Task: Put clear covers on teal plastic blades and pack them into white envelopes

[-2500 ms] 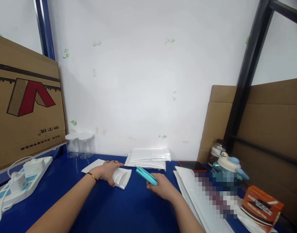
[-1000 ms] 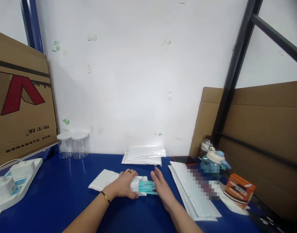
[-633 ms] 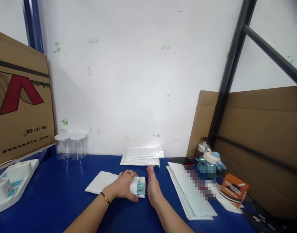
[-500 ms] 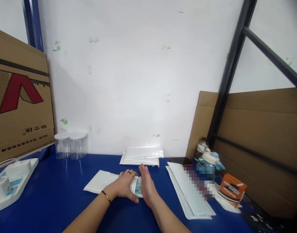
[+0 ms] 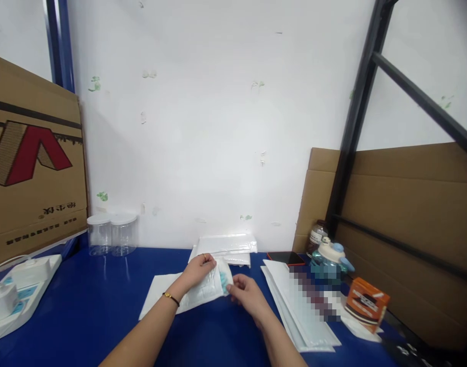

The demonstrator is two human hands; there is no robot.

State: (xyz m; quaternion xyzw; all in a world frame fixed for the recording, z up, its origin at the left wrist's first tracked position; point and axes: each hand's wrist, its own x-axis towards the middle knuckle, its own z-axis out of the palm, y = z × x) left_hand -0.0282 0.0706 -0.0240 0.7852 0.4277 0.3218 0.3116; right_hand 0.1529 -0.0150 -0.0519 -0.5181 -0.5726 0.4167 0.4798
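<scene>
A white padded mailer (image 5: 193, 297) lies slanted on the blue tabletop in front of me. Light teal shows at its right end, around the opening; whether that is contents or lining I cannot tell. My left hand (image 5: 199, 270) wears a ring and a dark bracelet with a gold piece, and its fingers are closed on the mailer's upper edge near that end. At the lower right corner, thumb and fingers of my right hand (image 5: 248, 294) pinch the edge of the mailer. Behind my left hand lies a small stack of white mailers (image 5: 227, 244).
More mailers (image 5: 294, 311) lie to the right, partly pixelated, near an orange box (image 5: 366, 303), a teal bottle (image 5: 328, 262), a brown jar (image 5: 316, 237) and a phone (image 5: 285, 258). At left stand two see-through jars (image 5: 123, 237), a power strip (image 5: 30, 290) and a cardboard box (image 5: 34, 168).
My left hand has moved from lying over the mailer to its upper edge. The right hand, flat and upright before, now pinches the corner. The mailer's right end has lifted and turned.
</scene>
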